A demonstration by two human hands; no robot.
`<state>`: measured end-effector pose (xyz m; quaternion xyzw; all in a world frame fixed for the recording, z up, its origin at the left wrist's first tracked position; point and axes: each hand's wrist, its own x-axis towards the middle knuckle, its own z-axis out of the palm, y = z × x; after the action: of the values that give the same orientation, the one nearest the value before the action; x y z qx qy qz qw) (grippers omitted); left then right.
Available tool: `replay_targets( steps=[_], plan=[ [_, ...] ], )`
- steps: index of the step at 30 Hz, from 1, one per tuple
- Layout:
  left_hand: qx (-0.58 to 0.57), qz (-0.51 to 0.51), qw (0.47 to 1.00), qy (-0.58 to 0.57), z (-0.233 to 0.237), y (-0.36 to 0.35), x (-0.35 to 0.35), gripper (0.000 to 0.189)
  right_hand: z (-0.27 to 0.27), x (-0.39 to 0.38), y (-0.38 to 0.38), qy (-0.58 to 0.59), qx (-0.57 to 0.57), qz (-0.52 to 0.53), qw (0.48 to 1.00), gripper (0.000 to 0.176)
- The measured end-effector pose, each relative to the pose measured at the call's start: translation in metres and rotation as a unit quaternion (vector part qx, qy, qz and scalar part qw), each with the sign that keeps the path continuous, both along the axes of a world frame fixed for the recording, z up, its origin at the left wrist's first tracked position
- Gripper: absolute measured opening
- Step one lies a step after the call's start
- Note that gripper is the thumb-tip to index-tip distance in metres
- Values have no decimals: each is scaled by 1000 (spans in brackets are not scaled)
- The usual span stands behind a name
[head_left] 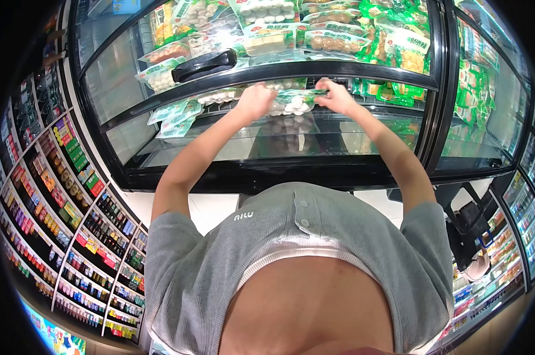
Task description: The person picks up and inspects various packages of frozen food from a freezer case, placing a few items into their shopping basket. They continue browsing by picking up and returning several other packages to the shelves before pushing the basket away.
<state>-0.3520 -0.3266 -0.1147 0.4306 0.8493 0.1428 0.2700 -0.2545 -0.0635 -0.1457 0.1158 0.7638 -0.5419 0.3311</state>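
Between my two hands is a clear and green bag of white balls (294, 103), held at its upper corners inside the glass-fronted display case. My left hand (257, 102) grips the bag's left side with its fingers closed. On the right side, my right hand (334, 96) pinches the other corner. Flat green-and-clear packets (179, 118) lie on the shelf to the left of my left hand. More bags of white balls (220, 96) rest just behind it. Green packets (392, 92) are on the shelf to the right of my right hand.
A black door frame (338, 70) with a black handle (204, 65) crosses above my hands. Bagged goods (332, 41) fill the shelf behind the glass. The case's black lower edge (267, 171) runs below my arms. Shelves of small products (72, 219) stand at the left.
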Motion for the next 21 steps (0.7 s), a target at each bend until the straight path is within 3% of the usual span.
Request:
replay_targets(
  steps=[2, 4, 8, 10, 13, 16, 18, 20, 21],
  plan=[
    [29, -9, 1000, -3, 8, 16, 3, 8, 16, -11, 19, -15, 36, 33, 999, 27],
    [39, -14, 999, -36, 12, 38, 6, 11, 19, -13, 46, 105, 123, 90, 983, 29],
    [55, 30, 993, -104, 1, 90, 16, 18, 52, -21, 84, 55, 266, 104, 957, 38],
    [57, 34, 991, -114, -14, 109, 19, 21, 14, -5, 109, 110, 283, 122, 945, 36],
    [18, -4, 990, -137, -54, 126, 23, 27, -32, 13, 128, 8, 208, 56, 977, 37],
    [121, 147, 969, -157, -109, 134, 28, 29, -40, 15, 115, -95, 182, -109, 973, 34],
    [87, 184, 950, -237, -125, 135, 27, 29, -61, 15, 119, 23, 280, -9, 960, 27],
    [30, 188, 962, -197, -139, 135, 32, 26, -69, 7, 120, 58, 344, 58, 935, 26],
    [95, 183, 970, -127, -144, 129, 39, 22, -101, 15, 132, 112, 332, 68, 934, 24]
  ],
)
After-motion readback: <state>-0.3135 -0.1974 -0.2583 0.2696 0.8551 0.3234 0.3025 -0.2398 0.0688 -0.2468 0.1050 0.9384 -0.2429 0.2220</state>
